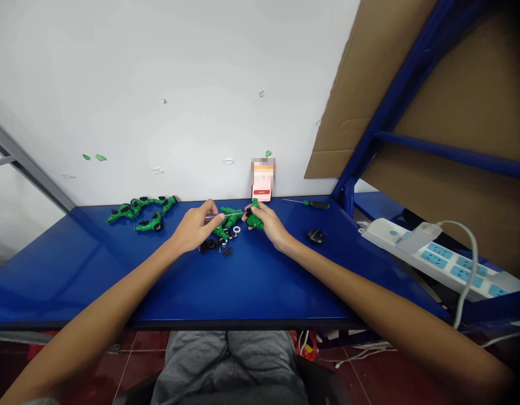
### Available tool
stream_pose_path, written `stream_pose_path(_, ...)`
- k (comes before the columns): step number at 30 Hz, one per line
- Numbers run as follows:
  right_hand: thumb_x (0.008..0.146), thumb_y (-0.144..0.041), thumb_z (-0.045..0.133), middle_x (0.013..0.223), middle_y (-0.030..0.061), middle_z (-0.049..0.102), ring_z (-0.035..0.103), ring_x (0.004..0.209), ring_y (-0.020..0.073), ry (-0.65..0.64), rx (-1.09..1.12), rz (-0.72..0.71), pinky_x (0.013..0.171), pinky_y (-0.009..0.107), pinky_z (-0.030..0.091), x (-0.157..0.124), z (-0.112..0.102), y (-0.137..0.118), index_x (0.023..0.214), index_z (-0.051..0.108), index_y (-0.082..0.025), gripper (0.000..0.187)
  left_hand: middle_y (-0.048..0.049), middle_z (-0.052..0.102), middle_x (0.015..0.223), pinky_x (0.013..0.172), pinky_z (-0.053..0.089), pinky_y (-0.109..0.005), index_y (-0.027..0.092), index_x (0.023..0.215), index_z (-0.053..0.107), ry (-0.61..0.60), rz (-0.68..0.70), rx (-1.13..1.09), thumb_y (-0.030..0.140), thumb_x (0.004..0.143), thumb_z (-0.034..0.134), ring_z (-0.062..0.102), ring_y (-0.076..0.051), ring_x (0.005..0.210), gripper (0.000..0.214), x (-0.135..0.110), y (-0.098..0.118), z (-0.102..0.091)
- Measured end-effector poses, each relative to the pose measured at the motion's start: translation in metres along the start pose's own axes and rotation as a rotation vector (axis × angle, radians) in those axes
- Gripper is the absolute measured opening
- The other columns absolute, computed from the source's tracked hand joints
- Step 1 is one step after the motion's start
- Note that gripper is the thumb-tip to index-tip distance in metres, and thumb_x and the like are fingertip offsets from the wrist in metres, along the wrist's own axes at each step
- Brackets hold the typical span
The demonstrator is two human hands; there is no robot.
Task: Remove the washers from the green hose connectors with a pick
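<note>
It looked like a small workshop or assembly corner: a blue metal workbench (251,287) stood against a bare white wall (158,84), framed by blue steel racking (395,95) backed with cardboard (475,101). A screwdriver (310,203) and loose green plastic fittings (142,211) lay on the bench, and a power strip (437,253) sat on the shelf beside it.

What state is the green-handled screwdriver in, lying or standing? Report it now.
Lying flat: the screwdriver rests lengthwise on the blue table by the wall, shaft pointing left, clear of the right hand.
</note>
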State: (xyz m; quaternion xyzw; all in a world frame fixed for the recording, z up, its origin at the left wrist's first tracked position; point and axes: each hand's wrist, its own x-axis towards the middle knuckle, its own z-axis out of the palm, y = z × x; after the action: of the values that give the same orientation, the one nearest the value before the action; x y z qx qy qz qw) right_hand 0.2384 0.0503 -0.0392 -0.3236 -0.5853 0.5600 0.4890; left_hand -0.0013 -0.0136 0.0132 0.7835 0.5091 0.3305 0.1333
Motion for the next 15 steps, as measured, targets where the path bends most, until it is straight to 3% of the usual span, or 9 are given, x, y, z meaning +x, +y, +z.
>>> stream_pose_path(3,0.084,-0.061,0.074,0.085,0.0053,0.074,0.070,0.085,0.0232,0.014,0.000,0.003,0.067,0.033,0.056,-0.0005,-0.0001,-0.0017,0.100,0.063,-0.022,0.043,0.0049,0.056,0.067,0.061,0.033,-0.028,0.022,0.095,0.053,-0.014,0.003,-0.087,0.046,0.101,0.057,0.048,-0.015,0.058,0.024,0.0003,0.0010,-0.0010)
stream_pose_path(7,0.083,-0.058,0.075,0.085,0.0052,0.075,0.070,0.084,0.0226,0.018,0.010,0.006,0.067,0.032,0.056,-0.0005,-0.0006,-0.0034,0.102,0.063,-0.021,0.042,0.0014,0.051,0.060,0.059,0.032,-0.029,0.019,0.073,0.059,-0.055,-0.050,-0.099,0.060,0.107,0.040,0.047,-0.015,0.057,0.057,0.0031,-0.0013,-0.0004)
stream_pose_path(10,0.084,-0.055,0.076,0.087,0.0050,0.075,0.070,0.086,0.0225,0.014,0.004,0.008,0.068,0.032,0.056,-0.0007,-0.0004,-0.0034,0.101,0.063,-0.021,0.040,-0.0007,0.053,0.059,0.059,0.034,-0.029,0.018,0.069,0.062,-0.076,-0.089,-0.098,0.064,0.109,0.030,0.050,-0.016,0.057,0.068,0.0045,-0.0044,0.0017)
stream_pose_path(15,0.085,-0.055,0.076,0.088,0.0046,0.074,0.070,0.089,0.0232,-0.031,-0.028,-0.006,0.070,0.033,0.056,-0.0013,0.0013,-0.0021,0.100,0.062,-0.022,0.038,0.0035,0.060,0.071,0.061,0.037,-0.026,0.022,0.099,0.059,-0.102,-0.057,-0.138,0.059,0.101,0.059,0.053,-0.015,0.062,0.037,0.0038,-0.0073,0.0041)
